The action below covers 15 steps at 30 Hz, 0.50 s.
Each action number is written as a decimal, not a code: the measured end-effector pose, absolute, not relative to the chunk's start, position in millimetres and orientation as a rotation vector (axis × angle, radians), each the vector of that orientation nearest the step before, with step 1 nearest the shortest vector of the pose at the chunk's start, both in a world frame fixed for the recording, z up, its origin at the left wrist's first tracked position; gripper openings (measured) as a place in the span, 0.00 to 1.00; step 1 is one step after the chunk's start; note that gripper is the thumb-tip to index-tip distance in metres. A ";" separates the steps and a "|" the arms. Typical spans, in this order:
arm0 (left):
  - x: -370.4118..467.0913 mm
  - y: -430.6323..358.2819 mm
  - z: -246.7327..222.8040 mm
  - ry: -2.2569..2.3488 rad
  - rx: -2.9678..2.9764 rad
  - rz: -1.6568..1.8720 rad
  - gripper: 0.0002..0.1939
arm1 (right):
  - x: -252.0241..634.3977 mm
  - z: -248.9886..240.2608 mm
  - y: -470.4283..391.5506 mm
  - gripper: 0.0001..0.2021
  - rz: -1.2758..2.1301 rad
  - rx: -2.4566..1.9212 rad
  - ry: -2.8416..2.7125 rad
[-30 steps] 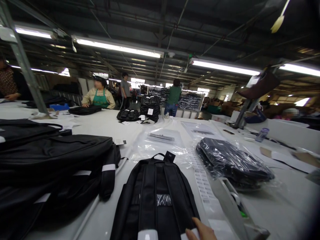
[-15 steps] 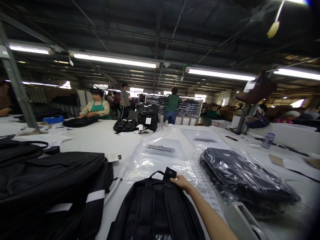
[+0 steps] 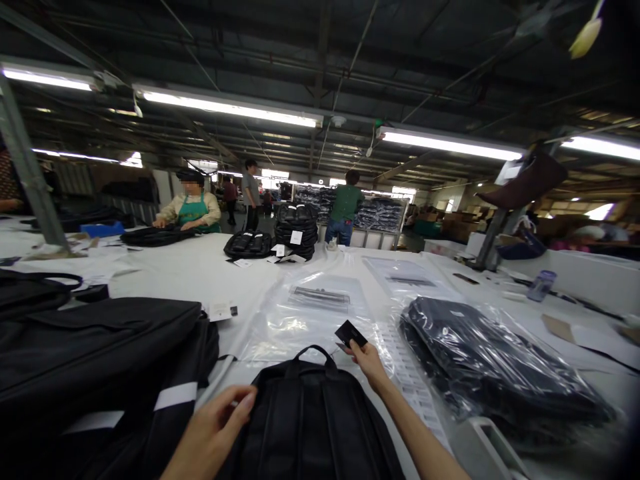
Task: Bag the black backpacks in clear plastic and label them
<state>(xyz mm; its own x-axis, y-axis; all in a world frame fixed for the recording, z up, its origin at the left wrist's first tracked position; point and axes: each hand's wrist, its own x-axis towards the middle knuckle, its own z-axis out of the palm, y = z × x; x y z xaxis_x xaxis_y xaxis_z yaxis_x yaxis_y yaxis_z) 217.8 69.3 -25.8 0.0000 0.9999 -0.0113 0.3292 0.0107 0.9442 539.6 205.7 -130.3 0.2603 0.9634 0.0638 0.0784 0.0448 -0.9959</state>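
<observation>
A wide white bench (image 3: 200, 273) is carrying everything, running from the near edge far back toward its far edge. Along its left edge a stack of black bags (image 3: 95, 353) is lying flat, white strips showing on the straps. Toward the right edge a black bag sealed in a clear plastic sleeve (image 3: 490, 363) is resting, glossy under the lights. At the middle of the near edge a black backpack (image 3: 315, 420) is lying on the bench with its top carry loop pointing away from the person. Just beyond it, empty clear plastic bags (image 3: 315, 307) are spreading flat across the middle of the bench. Near the far edge a smaller pile of black bags (image 3: 295, 233) is sitting, and a co-worker in a green apron (image 3: 193, 207) is working on another bag at the far left edge.

The right hand (image 3: 370, 360) is reaching out over the backpack's top, its fingers closed in a pinch on a small black hang tag (image 3: 350, 332), lifting it just above and past the carry loop. The left hand (image 3: 217, 420) is hovering at the backpack's left side, loosely half-curled and holding nothing, its fingertips just beside the fabric; whether they are touching it cannot be told.
</observation>
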 end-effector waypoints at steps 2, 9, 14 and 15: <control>257.0 121.3 -23.3 1.293 1.457 0.940 0.16 | 542.7 -122.6 199.9 0.29 0.910 -1.288 -1.072; 356.4 210.6 -49.8 1.238 1.215 0.648 0.17 | 551.7 -104.4 188.7 0.31 0.862 -1.229 -1.124; 371.8 220.7 -65.5 1.082 1.080 0.494 0.26 | 534.4 -104.5 159.6 0.20 0.823 -1.159 -1.336; 373.1 223.0 -68.0 1.061 1.078 0.489 0.24 | 530.9 -106.8 151.4 0.17 0.809 -1.118 -1.452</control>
<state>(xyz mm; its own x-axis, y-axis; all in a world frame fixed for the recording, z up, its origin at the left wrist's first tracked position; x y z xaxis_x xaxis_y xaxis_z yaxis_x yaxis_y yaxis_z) 373.1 223.0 -68.0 0.4496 0.7688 -0.4548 0.1531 0.4353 0.8872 530.9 151.4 -106.8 0.0233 0.9408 0.3382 0.2076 0.3264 -0.9222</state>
